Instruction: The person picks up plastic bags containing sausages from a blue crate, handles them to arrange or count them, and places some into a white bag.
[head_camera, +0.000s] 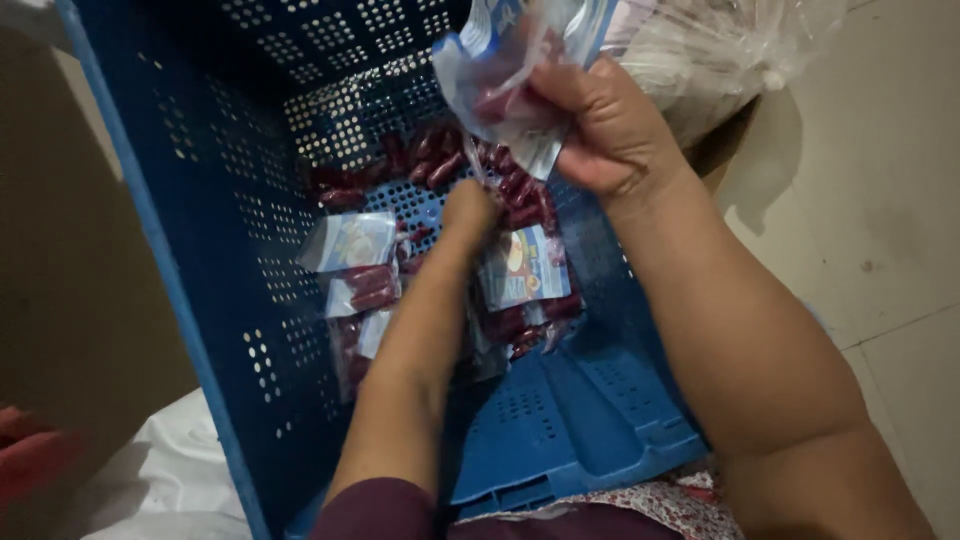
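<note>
Packet (505, 85) top centre, clamped in right hand (610, 130) grip; left hand (468, 210) reaches into crate (200, 300), grip unclear.

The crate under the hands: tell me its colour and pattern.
The crate is solid blue plastic, its walls and floor perforated with grids of small holes; the head view shows it.

Of the two hands, the left (468, 208) reaches downward, arm extended; the right (600, 125) is raised, fingers clenched.
</note>
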